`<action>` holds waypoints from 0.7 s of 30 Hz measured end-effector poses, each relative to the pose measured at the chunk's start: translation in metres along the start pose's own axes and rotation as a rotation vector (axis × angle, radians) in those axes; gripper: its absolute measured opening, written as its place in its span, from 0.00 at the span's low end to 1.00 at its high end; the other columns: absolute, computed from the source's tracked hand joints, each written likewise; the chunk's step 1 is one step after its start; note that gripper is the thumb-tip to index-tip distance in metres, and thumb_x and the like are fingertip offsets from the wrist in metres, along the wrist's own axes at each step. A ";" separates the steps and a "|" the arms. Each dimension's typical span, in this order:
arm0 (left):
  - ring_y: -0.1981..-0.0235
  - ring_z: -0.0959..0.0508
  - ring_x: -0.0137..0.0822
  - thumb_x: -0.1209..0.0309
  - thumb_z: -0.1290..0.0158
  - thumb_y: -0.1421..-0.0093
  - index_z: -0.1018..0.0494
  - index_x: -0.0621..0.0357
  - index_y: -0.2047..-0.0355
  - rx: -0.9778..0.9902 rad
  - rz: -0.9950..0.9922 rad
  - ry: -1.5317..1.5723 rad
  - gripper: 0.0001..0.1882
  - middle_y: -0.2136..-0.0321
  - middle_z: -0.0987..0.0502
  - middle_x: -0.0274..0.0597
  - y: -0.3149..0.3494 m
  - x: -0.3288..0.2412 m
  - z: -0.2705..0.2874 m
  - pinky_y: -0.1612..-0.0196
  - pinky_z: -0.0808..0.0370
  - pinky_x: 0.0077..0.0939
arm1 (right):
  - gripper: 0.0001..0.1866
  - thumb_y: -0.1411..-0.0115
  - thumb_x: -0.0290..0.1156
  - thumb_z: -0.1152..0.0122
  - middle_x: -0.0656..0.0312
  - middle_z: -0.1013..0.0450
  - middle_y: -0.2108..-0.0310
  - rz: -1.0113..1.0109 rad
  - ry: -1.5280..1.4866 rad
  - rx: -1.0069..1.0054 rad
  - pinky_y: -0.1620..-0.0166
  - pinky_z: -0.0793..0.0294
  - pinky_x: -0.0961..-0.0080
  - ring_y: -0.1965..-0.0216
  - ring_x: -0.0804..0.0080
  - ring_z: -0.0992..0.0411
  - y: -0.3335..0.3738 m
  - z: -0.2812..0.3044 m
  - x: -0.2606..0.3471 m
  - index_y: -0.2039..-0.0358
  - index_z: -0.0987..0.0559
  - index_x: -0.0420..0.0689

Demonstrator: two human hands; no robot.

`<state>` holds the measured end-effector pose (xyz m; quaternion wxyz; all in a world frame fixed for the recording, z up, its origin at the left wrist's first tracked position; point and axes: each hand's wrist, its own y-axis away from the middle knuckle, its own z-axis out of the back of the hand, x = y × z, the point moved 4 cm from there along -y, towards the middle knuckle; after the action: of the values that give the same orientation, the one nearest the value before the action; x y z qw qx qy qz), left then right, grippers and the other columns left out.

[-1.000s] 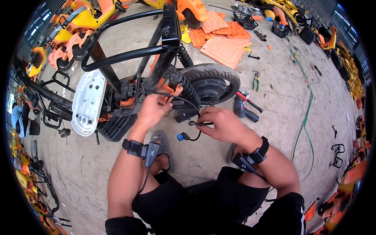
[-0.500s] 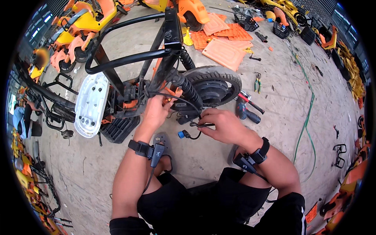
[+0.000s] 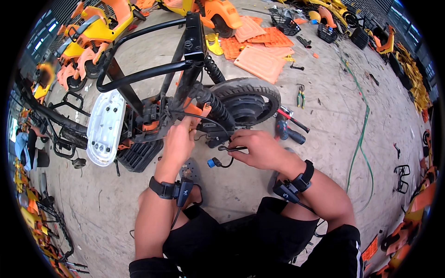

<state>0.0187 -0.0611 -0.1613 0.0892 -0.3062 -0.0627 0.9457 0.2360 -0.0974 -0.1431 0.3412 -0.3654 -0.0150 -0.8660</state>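
A stripped two-wheeler frame (image 3: 185, 74) with a black shock absorber (image 3: 220, 111) and a rear wheel (image 3: 248, 104) stands before me. My left hand (image 3: 180, 143) is closed at an orange part (image 3: 197, 112) beside the frame; its fingertips are partly hidden, so I cannot tell what they pinch. My right hand (image 3: 258, 148) grips a small dark wrench (image 3: 233, 148) with a rounded end pointing left. Its upper fingers touch a black cable (image 3: 214, 121) that arcs from the frame. Below hangs a blue-tipped connector (image 3: 213, 162) on a black lead.
A white footboard (image 3: 105, 127) is left of the frame. On the floor to the right lie a power drill (image 3: 288, 132), a hammer (image 3: 293, 119) and green-handled pliers (image 3: 301, 96). Orange panels (image 3: 260, 64) lie beyond the wheel. A green hose (image 3: 360, 134) runs along the right.
The whole scene has shifted slightly left in view. My left fingers have moved in closer against the orange part. My right hand keeps its grip on the wrench, which is turned slightly.
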 end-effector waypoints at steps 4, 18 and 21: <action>0.73 0.18 0.37 0.78 0.42 0.43 0.28 0.65 0.61 0.128 0.097 0.329 0.10 0.75 0.20 0.49 0.008 -0.024 0.004 0.69 0.25 0.29 | 0.10 0.48 0.34 0.35 0.59 0.24 0.65 0.016 -0.008 -0.004 0.60 0.25 0.62 0.63 0.56 0.24 0.002 0.000 -0.006 0.68 0.18 0.42; 0.78 0.20 0.27 0.74 0.44 0.39 0.31 0.68 0.47 0.529 0.153 0.719 0.21 0.74 0.19 0.44 0.015 -0.049 -0.012 0.74 0.26 0.20 | 0.12 0.43 0.30 0.33 0.61 0.23 0.62 -0.197 -0.289 -0.062 0.75 0.37 0.84 0.76 0.85 0.36 0.019 0.005 -0.015 0.62 0.20 0.36; 0.79 0.20 0.28 0.73 0.43 0.39 0.30 0.63 0.45 0.533 0.179 0.745 0.22 0.74 0.18 0.47 0.015 -0.053 -0.007 0.75 0.25 0.20 | 0.14 0.40 0.37 0.37 0.56 0.24 0.71 -0.338 -0.206 -0.037 0.70 0.31 0.76 0.75 0.72 0.30 0.034 0.014 -0.031 0.66 0.19 0.37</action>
<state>0.0630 -0.0864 -0.1393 0.0992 -0.5955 0.2457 0.7584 0.2806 -0.1020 -0.1602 0.1806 -0.4506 -0.0953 -0.8690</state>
